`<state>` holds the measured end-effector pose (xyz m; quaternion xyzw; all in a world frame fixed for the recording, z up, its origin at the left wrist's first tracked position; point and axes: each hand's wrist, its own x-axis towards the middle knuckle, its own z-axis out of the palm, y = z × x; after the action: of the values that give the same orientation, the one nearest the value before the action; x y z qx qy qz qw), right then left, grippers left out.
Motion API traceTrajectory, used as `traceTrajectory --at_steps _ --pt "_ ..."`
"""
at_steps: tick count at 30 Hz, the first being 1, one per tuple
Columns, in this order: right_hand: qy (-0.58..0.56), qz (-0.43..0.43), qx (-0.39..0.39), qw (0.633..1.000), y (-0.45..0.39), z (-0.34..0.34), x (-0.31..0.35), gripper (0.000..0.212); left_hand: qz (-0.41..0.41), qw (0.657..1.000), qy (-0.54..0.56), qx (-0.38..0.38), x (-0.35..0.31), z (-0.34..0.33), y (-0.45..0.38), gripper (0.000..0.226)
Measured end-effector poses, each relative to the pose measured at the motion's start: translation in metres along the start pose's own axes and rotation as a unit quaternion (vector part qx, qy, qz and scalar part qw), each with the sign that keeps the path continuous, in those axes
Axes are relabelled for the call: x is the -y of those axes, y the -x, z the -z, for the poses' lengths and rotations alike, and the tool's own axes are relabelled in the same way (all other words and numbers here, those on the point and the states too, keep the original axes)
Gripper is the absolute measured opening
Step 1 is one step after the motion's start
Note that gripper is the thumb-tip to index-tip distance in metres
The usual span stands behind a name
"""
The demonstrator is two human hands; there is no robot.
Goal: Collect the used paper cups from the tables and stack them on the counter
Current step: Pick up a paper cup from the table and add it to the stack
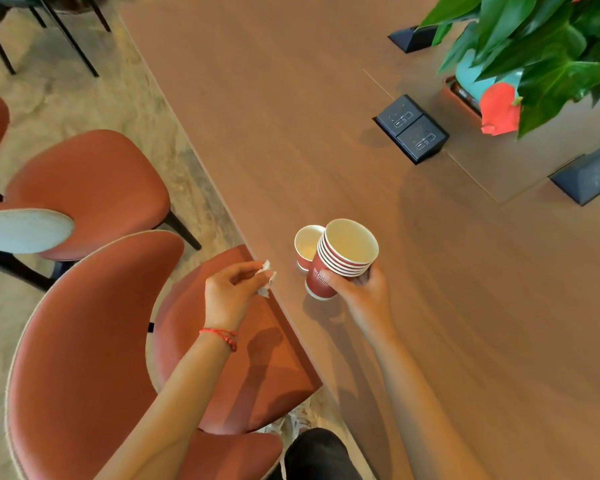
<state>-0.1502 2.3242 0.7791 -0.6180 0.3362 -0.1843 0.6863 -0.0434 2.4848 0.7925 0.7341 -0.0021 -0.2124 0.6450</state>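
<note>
My right hand grips a stack of several red paper cups, tilted, just above the brown table near its left edge. A single red paper cup with a white inside stands upright on the table right behind the stack, touching or nearly touching it. My left hand hovers over the table's edge and pinches a small crumpled white scrap of paper between its fingertips.
A rust-red chair is tucked under the table edge at my left, with more chairs behind it. Black socket boxes and a potted plant with a red flower sit further right on the table.
</note>
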Motion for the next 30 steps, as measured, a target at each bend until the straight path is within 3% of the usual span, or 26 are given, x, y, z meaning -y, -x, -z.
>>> traceTrajectory --at_steps 5,10,18,30 --pt "-0.004 0.012 0.005 1.000 -0.042 -0.010 0.010 0.064 0.006 1.000 -0.016 -0.023 0.004 -0.003 -0.012 0.017" --pt "0.025 0.024 0.007 0.999 -0.068 -0.017 0.006 0.080 0.030 0.998 -0.027 -0.040 0.011 -0.001 -0.013 0.019" --pt "0.123 0.040 0.019 0.991 -0.082 -0.020 -0.019 0.071 0.056 0.996 -0.035 -0.060 0.021 0.005 -0.015 0.014" --pt "0.123 -0.019 0.022 0.992 -0.079 -0.024 -0.074 0.083 0.103 0.990 -0.026 -0.096 0.041 0.013 -0.007 0.013"
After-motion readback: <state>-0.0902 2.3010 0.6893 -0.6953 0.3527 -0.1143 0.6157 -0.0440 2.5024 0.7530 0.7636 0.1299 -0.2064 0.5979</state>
